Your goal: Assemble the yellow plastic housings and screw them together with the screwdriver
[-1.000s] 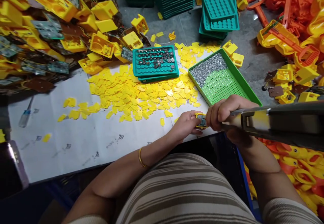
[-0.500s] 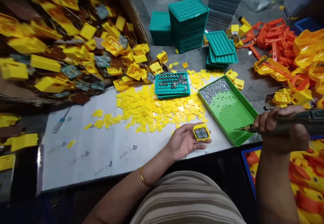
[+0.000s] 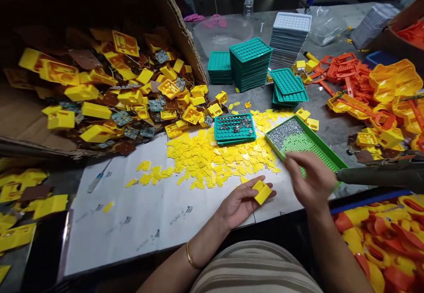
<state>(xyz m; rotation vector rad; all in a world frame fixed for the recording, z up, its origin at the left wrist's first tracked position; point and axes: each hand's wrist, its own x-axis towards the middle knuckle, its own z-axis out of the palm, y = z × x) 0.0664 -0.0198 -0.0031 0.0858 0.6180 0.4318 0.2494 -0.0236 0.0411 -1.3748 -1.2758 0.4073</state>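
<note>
My left hand (image 3: 240, 202) is closed on a small yellow plastic case (image 3: 262, 192) above the front edge of the white sheet, a plain yellow side facing up. Blurred by motion, my right hand (image 3: 309, 180) is over the near left part of a green tray (image 3: 331, 156) of small metal screws (image 3: 286, 133); what its fingers hold, if anything, does not show. Close to the right wrist, a dark electric screwdriver (image 3: 380, 174) reaches in from the right; whether the hand touches it I cannot tell. Flat yellow pieces (image 3: 212, 163) lie heaped beyond my left hand.
A teal tray (image 3: 235, 129) of round metal parts sits on the yellow heap. Left is a large cardboard box (image 3: 179, 24) of wired yellow cases. Teal tray stacks (image 3: 251, 65) stand behind; orange parts (image 3: 347, 70) lie right. A screwdriver (image 3: 96, 182) rests left. Yellow-orange toys (image 3: 380, 240) fill the lower right.
My right hand has moved left over the green tray, away from its grip around the electric screwdriver's body. The case in my left hand has turned from its grey inside to a yellow side. The view has shifted.
</note>
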